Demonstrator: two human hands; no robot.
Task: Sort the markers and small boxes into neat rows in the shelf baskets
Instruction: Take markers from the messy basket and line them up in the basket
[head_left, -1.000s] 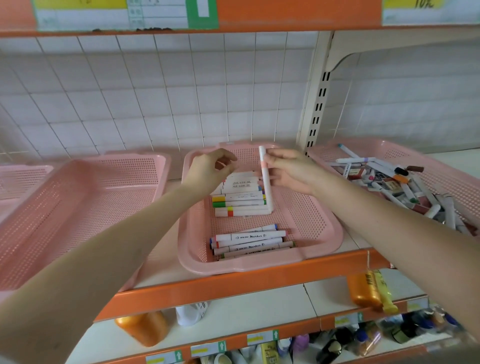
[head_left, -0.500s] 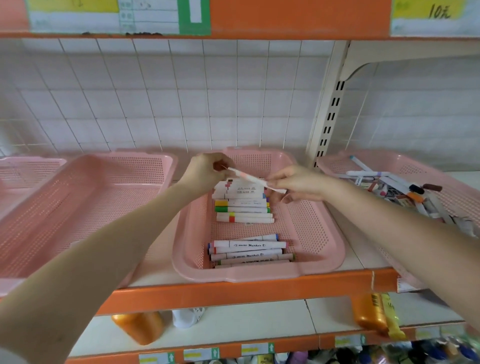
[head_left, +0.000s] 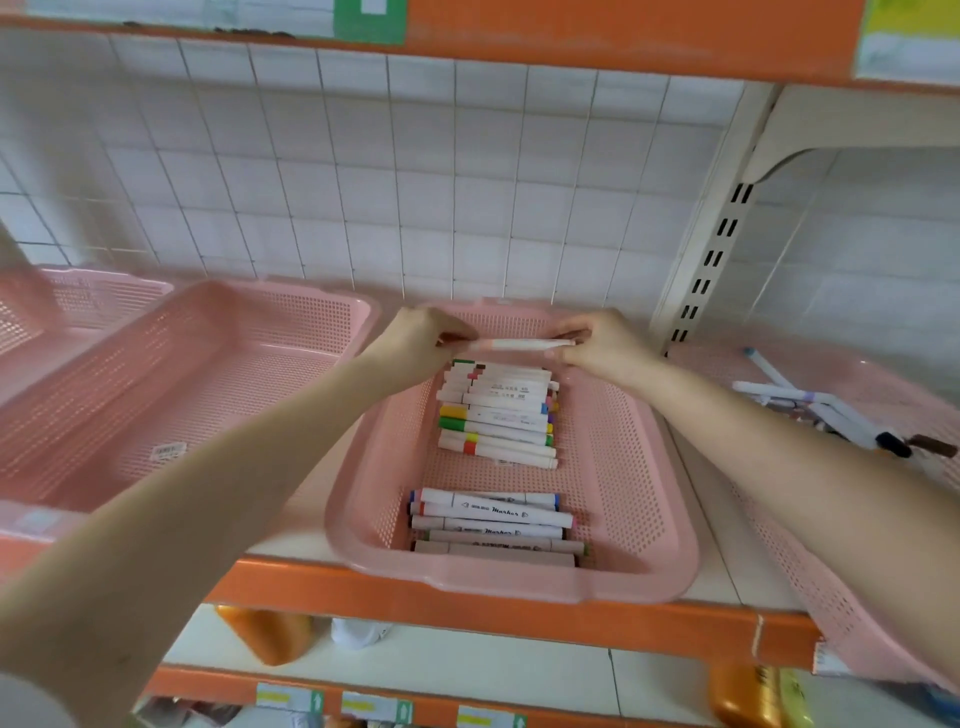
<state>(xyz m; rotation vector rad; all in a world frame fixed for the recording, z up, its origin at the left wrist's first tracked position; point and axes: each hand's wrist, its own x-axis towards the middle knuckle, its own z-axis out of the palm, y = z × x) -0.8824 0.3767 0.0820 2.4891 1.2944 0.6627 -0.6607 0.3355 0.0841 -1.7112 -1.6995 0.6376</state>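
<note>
Pinching one white marker (head_left: 519, 344) by both ends: left hand (head_left: 415, 338) on the left end, right hand (head_left: 608, 349) on the right, fingers of each curled tight onto the barrel. Held level and crosswise in the air over the back end of the middle basket (head_left: 623, 457), just above the rear row (head_left: 496, 415), not touching it.

Rear row: stacked markers lying crosswise, white barrels, with yellow, green, red and orange bands toward the left. Front row (head_left: 491, 519) by the basket's front wall: several larger markers, also crosswise, side by side, well apart from the rear row, bare mesh between.

To the left, a second pink basket (head_left: 218, 395) with a small label (head_left: 165, 451) on its floor; beyond it, another pink basket (head_left: 78, 306). To the right, past the slotted upright (head_left: 711, 260), a fourth basket (head_left: 883, 374) with loose markers (head_left: 789, 392) in a jumble.

All on an orange-edged shelf (head_left: 467, 605), white tiled wall (head_left: 363, 182) behind. Orange bottles (head_left: 265, 634) on the shelf below.
</note>
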